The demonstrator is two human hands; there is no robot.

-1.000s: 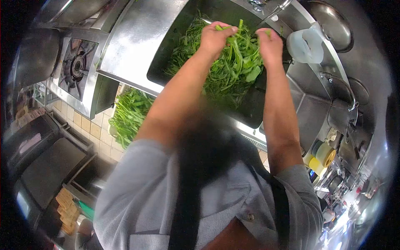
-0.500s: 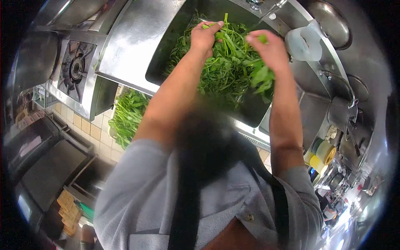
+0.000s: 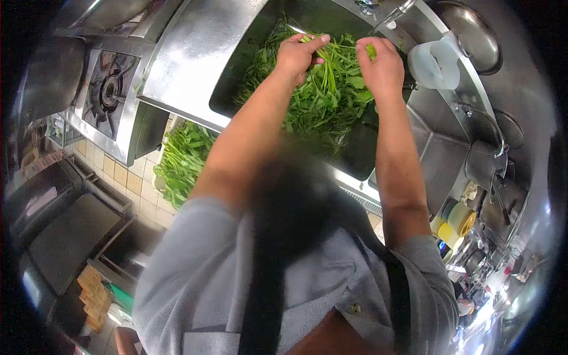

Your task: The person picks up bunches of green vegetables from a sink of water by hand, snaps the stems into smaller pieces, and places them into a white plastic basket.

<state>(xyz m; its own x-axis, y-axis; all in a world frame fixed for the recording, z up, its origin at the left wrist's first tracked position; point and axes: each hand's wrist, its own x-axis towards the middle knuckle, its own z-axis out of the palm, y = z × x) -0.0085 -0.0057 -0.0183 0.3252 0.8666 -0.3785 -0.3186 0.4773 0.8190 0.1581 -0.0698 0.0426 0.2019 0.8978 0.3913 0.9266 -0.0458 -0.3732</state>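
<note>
A deep metal sink (image 3: 228, 92) holds a large heap of leafy greens (image 3: 310, 118) with long green stems. Over the heap, my left hand (image 3: 296, 58) is closed around a bunch of green stems (image 3: 329, 70), whose leaves hang down to the right. To its right, my right hand (image 3: 383, 70) pinches a short green piece of stem (image 3: 371, 51) between thumb and fingers. The two hands are a little apart, both above the sink's far half. Palm and lower fingers of the right hand are hidden from view.
A steel counter (image 3: 183, 56) borders the sink on the left, with a gas burner (image 3: 110, 89) beyond it. More greens (image 3: 183, 157) fill a container below the counter. A tap (image 3: 397, 10) and a translucent plastic container (image 3: 432, 66) stand by the sink's far right edge.
My right hand has risen slightly and turned upright, still pinching green stem; the leaves that hung below it no longer show there. My left hand has shifted slightly right, keeping its bunch.
</note>
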